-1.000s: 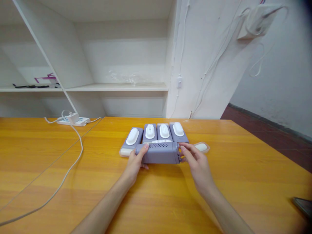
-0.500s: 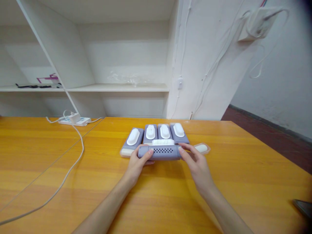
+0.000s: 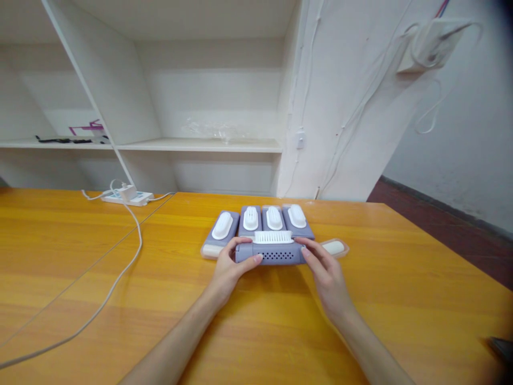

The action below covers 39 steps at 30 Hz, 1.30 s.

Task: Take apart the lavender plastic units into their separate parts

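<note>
A lavender box-shaped brush with a row of small holes on its side and white bristles on top rests on the orange table. My left hand wraps its left end, thumb on the near side, fingers over the top. My right hand holds its right end with fingertips against it. Just behind stand several lavender cases with white oval tops, side by side. A clear lid with a white oval piece lies to the right.
A white power strip with a plug sits at the table's far left edge, and its white cable trails across the table to the near left. White shelving stands behind. A dark object lies at the far right edge.
The brush has been rolled in both hands, so its white bristles now face up and the holed side faces me. The view shifted slightly left.
</note>
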Each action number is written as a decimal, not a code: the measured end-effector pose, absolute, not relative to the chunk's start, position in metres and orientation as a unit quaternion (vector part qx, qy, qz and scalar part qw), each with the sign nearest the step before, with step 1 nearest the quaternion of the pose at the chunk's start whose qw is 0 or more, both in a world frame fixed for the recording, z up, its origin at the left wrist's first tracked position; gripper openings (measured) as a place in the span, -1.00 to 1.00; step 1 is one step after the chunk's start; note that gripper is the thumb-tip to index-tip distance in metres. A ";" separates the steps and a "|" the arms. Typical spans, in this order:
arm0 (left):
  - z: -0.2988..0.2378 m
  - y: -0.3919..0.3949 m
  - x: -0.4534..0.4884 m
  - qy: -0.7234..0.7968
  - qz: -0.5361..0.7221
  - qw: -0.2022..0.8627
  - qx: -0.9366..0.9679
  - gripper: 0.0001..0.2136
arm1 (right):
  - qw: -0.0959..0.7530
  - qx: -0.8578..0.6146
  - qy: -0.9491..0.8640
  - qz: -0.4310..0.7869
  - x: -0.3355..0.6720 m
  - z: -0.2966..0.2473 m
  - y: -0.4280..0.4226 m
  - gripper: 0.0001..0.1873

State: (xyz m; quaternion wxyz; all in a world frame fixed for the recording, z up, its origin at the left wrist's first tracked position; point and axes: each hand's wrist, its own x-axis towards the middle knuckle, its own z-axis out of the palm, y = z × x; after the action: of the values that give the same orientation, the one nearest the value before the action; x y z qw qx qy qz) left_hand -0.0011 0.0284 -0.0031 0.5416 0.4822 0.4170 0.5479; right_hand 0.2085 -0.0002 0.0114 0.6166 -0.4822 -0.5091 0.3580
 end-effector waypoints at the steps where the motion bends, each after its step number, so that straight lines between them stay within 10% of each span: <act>1: -0.003 0.028 -0.001 0.412 0.550 0.546 0.480 -0.55 | 0.616 -0.479 -0.510 0.361 0.209 0.010 0.000 -0.64; 20: -0.002 0.026 -0.003 0.349 0.540 0.661 0.387 -0.56 | 0.585 -0.400 -0.526 0.469 0.222 0.000 0.001 -0.59; 39: 0.001 0.016 -0.003 0.384 0.410 0.486 0.669 -0.34 | 0.519 -0.483 -0.616 0.344 0.229 -0.002 0.000 -0.53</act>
State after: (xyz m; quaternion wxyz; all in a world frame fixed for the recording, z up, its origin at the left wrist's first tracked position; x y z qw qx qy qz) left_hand -0.0029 0.0158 0.0007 0.4857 0.6693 0.3845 0.4103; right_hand 0.2293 0.0002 -0.0020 0.5193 -0.4829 -0.6156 0.3438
